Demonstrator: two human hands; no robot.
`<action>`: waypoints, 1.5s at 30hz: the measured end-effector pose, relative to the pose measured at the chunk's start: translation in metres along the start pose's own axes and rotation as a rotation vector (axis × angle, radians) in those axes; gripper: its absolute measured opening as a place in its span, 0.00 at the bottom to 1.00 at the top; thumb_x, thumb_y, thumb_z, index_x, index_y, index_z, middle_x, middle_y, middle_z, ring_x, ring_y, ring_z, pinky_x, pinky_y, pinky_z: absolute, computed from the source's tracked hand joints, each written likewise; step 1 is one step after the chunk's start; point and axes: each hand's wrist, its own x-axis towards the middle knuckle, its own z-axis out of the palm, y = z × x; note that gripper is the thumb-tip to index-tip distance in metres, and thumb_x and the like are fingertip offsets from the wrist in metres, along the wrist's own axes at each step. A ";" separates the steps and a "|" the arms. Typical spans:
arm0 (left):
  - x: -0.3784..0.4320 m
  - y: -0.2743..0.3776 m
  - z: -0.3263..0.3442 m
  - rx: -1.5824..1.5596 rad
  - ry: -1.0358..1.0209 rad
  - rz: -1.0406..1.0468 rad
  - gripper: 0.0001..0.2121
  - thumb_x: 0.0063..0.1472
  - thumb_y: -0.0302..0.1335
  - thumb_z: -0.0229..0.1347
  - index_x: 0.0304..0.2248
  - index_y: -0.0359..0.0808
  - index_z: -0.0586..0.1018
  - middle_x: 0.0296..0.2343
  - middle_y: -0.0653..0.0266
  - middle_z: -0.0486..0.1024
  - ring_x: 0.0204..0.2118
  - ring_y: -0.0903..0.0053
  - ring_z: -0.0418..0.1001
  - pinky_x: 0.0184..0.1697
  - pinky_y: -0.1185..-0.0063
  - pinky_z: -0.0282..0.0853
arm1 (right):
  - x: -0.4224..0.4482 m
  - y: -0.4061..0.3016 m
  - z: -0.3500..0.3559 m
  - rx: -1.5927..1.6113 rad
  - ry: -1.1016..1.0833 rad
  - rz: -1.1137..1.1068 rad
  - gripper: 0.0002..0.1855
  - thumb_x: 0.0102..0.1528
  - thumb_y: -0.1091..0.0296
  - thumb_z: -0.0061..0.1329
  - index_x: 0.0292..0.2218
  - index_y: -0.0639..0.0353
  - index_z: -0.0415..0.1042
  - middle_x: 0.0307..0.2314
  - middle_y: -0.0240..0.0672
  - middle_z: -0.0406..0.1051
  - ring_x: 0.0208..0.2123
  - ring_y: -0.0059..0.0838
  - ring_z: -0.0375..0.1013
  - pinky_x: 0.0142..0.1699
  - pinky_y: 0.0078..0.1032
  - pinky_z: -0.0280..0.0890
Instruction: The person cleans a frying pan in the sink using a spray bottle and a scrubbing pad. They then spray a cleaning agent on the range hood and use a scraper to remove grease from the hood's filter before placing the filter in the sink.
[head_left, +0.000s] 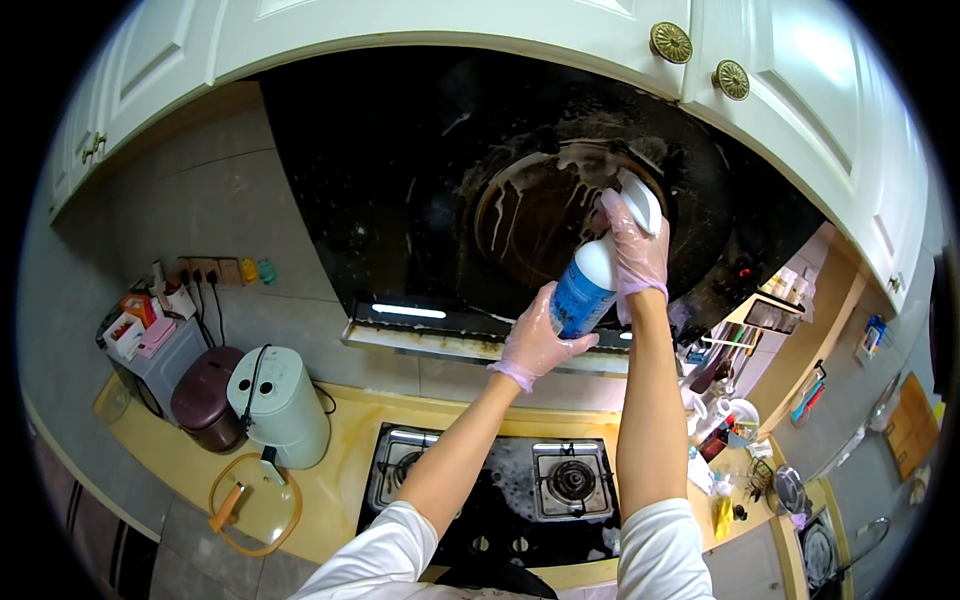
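Observation:
My right hand (637, 244), in a clear plastic glove, grips the neck and white trigger head of a spray bottle (586, 292) with a blue label that bears writing. Gloved as well, my left hand (538, 337) holds the bottle's lower end. The bottle is tilted, its spray head close to the round recess (532, 225) of a black range hood (390, 187). White foam streaks run down inside that recess, and whitish smears surround its rim. Along the hood's lower edge, the metal oil tray (420, 346) shows yellow-brown grime.
Below is a black gas cooktop (502, 480) with foam on it. On the counter's left stand a pale green air fryer (279, 401), a dark maroon appliance (206, 405) and a glass lid (259, 510). White cabinets (450, 19) overhang the hood. Bottles and utensils (720, 427) crowd the right.

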 end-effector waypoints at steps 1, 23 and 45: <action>0.001 -0.001 0.003 -0.004 -0.007 0.018 0.40 0.39 0.38 0.69 0.51 0.35 0.62 0.42 0.53 0.72 0.43 0.64 0.73 0.47 0.72 0.67 | -0.002 0.000 -0.003 0.007 0.036 -0.040 0.26 0.49 0.58 0.56 0.45 0.65 0.70 0.28 0.35 0.74 0.29 0.22 0.72 0.34 0.21 0.64; -0.021 -0.025 0.086 -0.042 -0.167 0.030 0.43 0.40 0.43 0.67 0.52 0.37 0.58 0.43 0.45 0.70 0.45 0.53 0.70 0.47 0.67 0.66 | -0.016 0.047 -0.083 -0.039 0.110 0.128 0.21 0.48 0.59 0.55 0.38 0.67 0.71 0.24 0.34 0.72 0.24 0.21 0.68 0.31 0.20 0.63; -0.054 -0.045 0.085 -0.072 -0.111 -0.040 0.41 0.40 0.38 0.68 0.52 0.33 0.59 0.45 0.47 0.68 0.48 0.57 0.68 0.50 0.69 0.64 | -0.047 0.077 -0.068 0.121 0.026 0.147 0.25 0.51 0.64 0.55 0.48 0.65 0.67 0.25 0.33 0.71 0.23 0.20 0.67 0.30 0.17 0.63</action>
